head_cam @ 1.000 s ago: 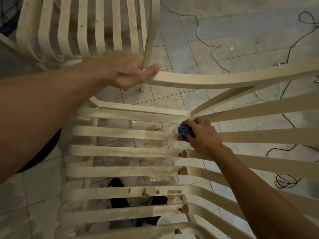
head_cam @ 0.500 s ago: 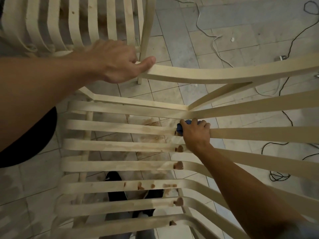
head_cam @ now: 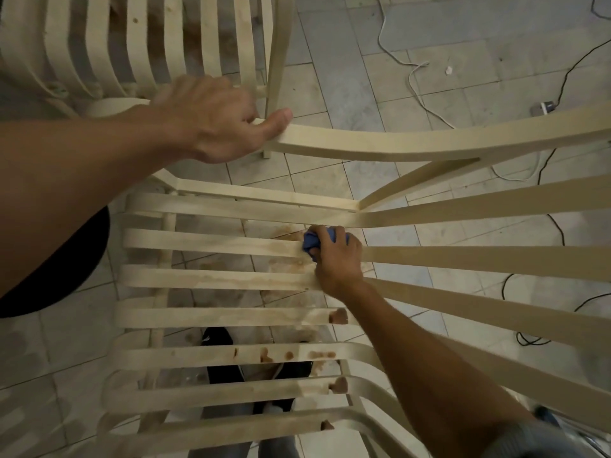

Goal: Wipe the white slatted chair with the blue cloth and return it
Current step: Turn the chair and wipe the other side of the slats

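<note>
1. Now, against half a second ago, my view shows the right hand (head_cam: 337, 259) a little further left along its slat, toward the middle of the frame.
2. More of the blue cloth (head_cam: 310, 244) shows than before. It bulges out at the fingertips, bunched up and pinched in the curled fingers, and is pressed onto the second seat slat from the top.
3. The left hand (head_cam: 211, 117) sits about where it was in the upper middle. Its fingers are wrapped over the end of the armrest (head_cam: 396, 145) and the thumb lies along the top.
4. The brown blot that showed just below the right hand earlier is now under the wrist, so I cannot tell whether it remains.
5. Count: two hands, one cloth.
6. Two chairs: the white slatted chair (head_cam: 215, 242) being wiped fills the centre, and a second chair (head_cam: 139, 44) stands in the upper left.
7. I count seven seat slats on the wiped chair.
8. Three brown blots (head_cam: 339, 316) sit at the slat bends in the lower middle.
9. One white cable (head_cam: 411, 69) lies on the tiled floor (head_cam: 347, 94) in the upper right.
</note>
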Tool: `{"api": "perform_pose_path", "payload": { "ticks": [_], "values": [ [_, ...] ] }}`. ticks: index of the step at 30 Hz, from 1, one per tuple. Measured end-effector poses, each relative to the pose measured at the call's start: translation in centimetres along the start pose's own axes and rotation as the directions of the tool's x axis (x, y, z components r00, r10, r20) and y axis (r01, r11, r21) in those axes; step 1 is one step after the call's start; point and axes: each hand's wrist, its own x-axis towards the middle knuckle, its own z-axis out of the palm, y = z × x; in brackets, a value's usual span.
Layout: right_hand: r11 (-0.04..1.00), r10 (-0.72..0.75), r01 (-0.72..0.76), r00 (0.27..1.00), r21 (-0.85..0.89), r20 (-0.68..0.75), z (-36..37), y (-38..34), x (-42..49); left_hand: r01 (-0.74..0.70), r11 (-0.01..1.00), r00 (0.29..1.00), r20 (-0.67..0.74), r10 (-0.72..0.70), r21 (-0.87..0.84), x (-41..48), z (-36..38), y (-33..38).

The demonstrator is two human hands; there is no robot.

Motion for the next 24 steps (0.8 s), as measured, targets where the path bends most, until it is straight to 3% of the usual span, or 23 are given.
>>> {"api": "perform_pose_path", "payload": {
  "ticks": [3,6,9,12,17,20,24],
  "values": [
    [0.993,0.035,-0.024,0.995,0.117,-0.095,1.1,-2.6,-1.3,-0.003,1.0,1.0,0.001,0.003,0.001,0.1,0.1,-0.1],
    [0.998,0.061,-0.062,0.981,0.004,-0.183,0.9,-2.3,-1.7,0.005,1.0,1.0,-0.008,-0.005,-0.022,0.0,0.2,-0.1],
    [0.974,0.188,-0.215,0.946,-0.076,-0.263,-0.5,0.1,-1.9,0.007,1.0,1.0,-0.004,-0.007,-0.024,0.0,0.1,0.1],
    [0.966,0.186,-0.222,0.952,-0.131,-0.242,-1.4,1.0,-2.1,0.017,1.0,1.0,0.006,-0.017,0.009,-0.1,-0.1,0.2],
    [0.909,0.401,-0.376,0.907,0.179,-0.132,-1.3,-3.3,-1.8,0.034,0.999,0.999,-0.013,-0.033,0.002,0.0,0.0,0.2],
    [0.88,0.383,-0.339,0.92,0.334,-0.076,-0.7,-6.4,-1.5,0.045,0.999,0.999,-0.012,-0.045,-0.005,0.0,0.1,0.1],
    [0.931,0.277,-0.236,0.954,0.278,-0.117,0.1,-8.5,-1.9,0.047,0.998,0.999,-0.01,-0.047,-0.038,0.0,0.2,0.2]
  ]
}}
